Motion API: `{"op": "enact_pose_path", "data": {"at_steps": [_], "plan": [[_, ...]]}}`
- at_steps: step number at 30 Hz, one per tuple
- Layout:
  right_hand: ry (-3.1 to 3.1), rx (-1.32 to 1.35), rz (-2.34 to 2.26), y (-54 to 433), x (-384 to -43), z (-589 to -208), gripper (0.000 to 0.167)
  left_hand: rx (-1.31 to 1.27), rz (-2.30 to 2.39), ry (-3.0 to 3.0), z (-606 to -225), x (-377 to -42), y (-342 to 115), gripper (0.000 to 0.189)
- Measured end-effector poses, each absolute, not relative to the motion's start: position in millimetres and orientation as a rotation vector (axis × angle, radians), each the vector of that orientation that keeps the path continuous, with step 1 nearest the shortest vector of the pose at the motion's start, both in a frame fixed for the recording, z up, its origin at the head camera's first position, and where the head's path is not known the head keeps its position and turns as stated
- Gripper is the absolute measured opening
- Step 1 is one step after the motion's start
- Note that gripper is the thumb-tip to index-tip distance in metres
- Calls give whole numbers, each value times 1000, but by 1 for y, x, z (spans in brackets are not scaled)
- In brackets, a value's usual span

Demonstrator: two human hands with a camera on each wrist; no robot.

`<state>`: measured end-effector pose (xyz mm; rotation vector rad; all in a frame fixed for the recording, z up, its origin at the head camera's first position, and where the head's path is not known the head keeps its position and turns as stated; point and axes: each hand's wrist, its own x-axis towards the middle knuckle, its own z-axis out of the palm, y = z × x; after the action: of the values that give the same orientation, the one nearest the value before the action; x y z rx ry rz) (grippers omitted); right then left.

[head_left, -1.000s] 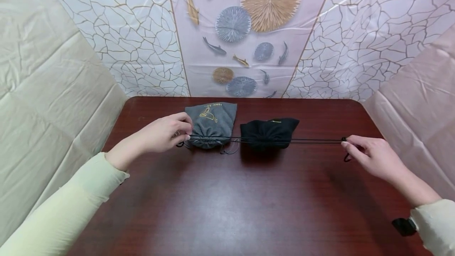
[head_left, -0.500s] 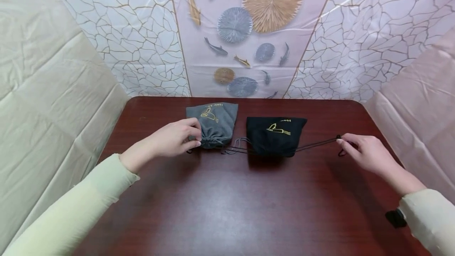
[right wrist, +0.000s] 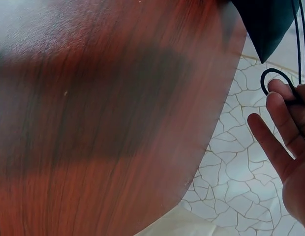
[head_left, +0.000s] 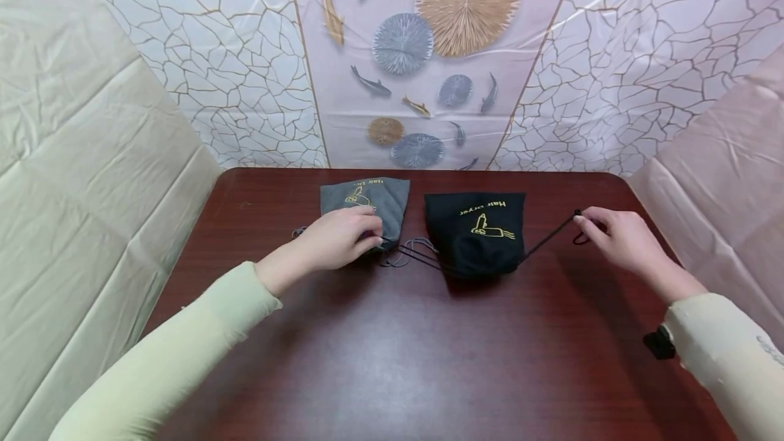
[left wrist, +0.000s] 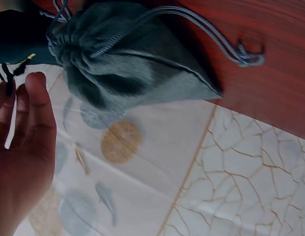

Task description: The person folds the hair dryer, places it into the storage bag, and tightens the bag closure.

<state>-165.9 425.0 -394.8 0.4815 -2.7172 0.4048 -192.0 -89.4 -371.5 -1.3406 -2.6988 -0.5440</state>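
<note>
A black drawstring bag [head_left: 474, 233] with yellow "Hair Dryer" lettering and a dryer picture lies on the table, its cinched mouth toward the front. My left hand [head_left: 343, 237] pinches one end of its black drawstring [head_left: 422, 257], left of the bag. On the other side, my right hand [head_left: 621, 237] pinches the opposite end, the cord slanting up from the bag. A small cord loop [right wrist: 275, 73] hangs by the right fingers in the right wrist view. Beneath and behind the left hand is a grey drawstring bag [head_left: 392, 199], partly hidden by it; its gathered mouth [left wrist: 74, 46] shows in the left wrist view.
Grey cords [head_left: 416, 250] from the grey bag lie between the two bags. The dark red wooden table [head_left: 392, 359] ends at a patterned cloth backdrop [head_left: 245, 87]. Pale cloth walls [head_left: 79, 155] stand on both sides.
My left hand has moved right, toward the black bag. My right hand has shifted slightly up and left. The drawstring has gone from straight to sagging, and the bag's printed face has come into view.
</note>
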Motion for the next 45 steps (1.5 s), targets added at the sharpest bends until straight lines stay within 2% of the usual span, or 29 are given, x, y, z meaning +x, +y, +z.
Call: {"op": "enact_pose_path", "data": {"at_steps": [12, 29, 39, 45], "plan": [[-2832, 498, 485, 401, -175, -400, 23, -1151, -429, -2814, -382, -201, -42, 11], [-2923, 400, 520, 393, -206, -399, 25, -1023, -269, -2890, -387, -228, -13, 6], [-2934, 508, 526, 380, -202, -399, 15, -1049, -295, -2904, -391, -229, 7, 7], [-2914, 547, 501, 374, -191, -393, 22, -1075, -304, -2895, -390, -226, 9, 20]]}}
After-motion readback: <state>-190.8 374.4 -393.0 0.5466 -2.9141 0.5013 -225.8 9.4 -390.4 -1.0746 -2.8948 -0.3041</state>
